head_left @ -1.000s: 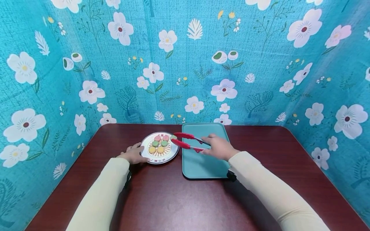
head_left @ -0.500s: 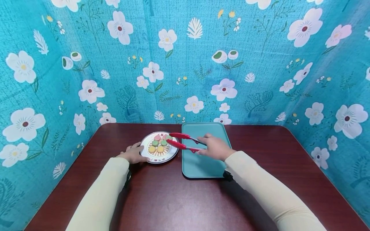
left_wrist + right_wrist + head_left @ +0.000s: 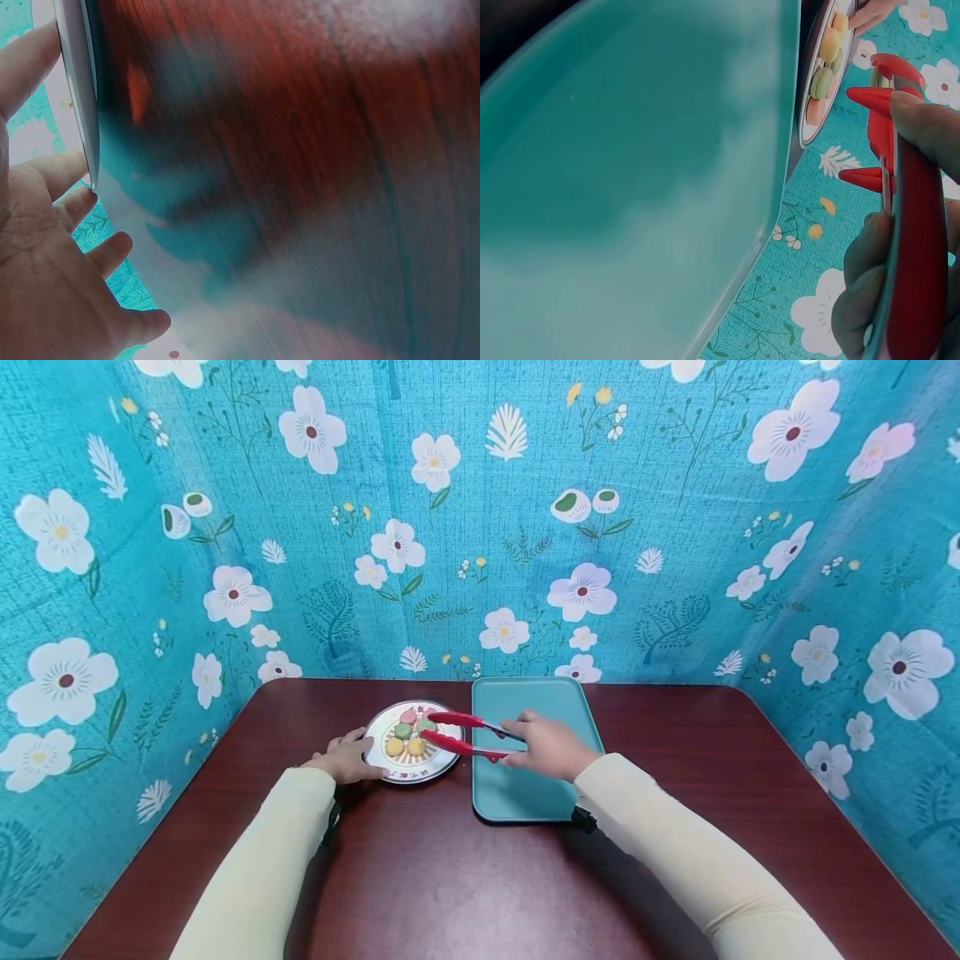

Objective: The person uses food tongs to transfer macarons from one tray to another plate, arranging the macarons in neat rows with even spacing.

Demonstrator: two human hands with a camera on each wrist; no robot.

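Several pink, green and yellow macarons lie on a white plate with a dark rim and printed characters. My left hand holds this plate at its left rim, thumb at the near edge, the other fingers spread beside it in the left wrist view. My right hand grips red-tipped metal tongs, their tips over the plate's right half. Between the tips, a green macaron shows partly in the right wrist view; the red tips cover much of it.
A teal rectangular tray lies right of the plate, under my right hand and the tongs. Both stand on a dark red-brown table. A blue flowered cloth rises behind the table's far edge and along both sides.
My right hand has moved left with the tongs, carrying their tips and the green macaron from the plate's right edge further over the plate. The left hand and plate stay put.
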